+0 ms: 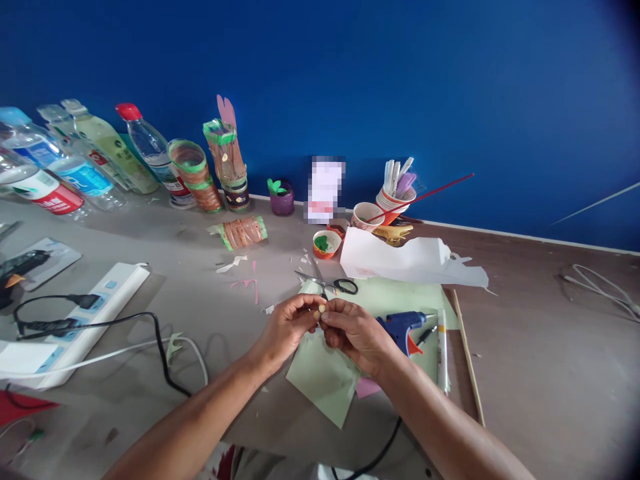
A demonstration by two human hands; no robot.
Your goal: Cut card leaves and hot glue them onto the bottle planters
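Observation:
My left hand (294, 325) and my right hand (354, 328) meet over the table, fingertips pinched together. Between them is a small pale yellow piece (321, 309), too small to name, which both hands touch. Just beyond the fingers lie scissors (325, 283) with black handles. Beneath my hands is a sheet of light green paper (323, 380). A blue glue gun (404, 328) lies by my right hand, partly hidden by it, with a white marker (443, 350) farther right.
Plastic bottles (95, 153) and painted bottle crafts (227, 160) line the blue wall. A power strip (100, 313) with cables lies at left. A small cup of green paint (326, 245), paper cups (395, 197) and torn white paper (410, 257) stand or lie beyond my hands.

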